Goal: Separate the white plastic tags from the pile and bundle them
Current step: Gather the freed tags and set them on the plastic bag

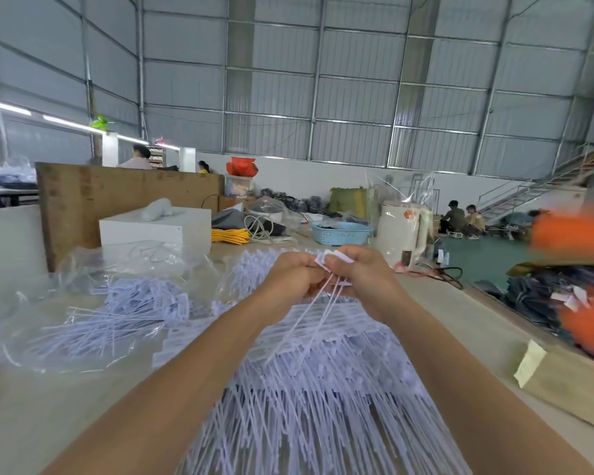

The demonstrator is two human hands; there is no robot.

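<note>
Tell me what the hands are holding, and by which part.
Both hands, left and right, pinch a few white tags at their flat head ends; the thin tails hang down over the pile.

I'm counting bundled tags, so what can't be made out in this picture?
- Held tags, head view: count hidden by the left hand and right hand.
- Pile: cut off at the bottom edge.
- Bagged tags: blurred behind clear plastic.

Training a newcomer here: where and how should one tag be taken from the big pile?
By its flat rectangular head, from above, as both hands pinch the held tags. In the pile the thin tails fan toward the person and tangle; heads lie at the far end.
</note>
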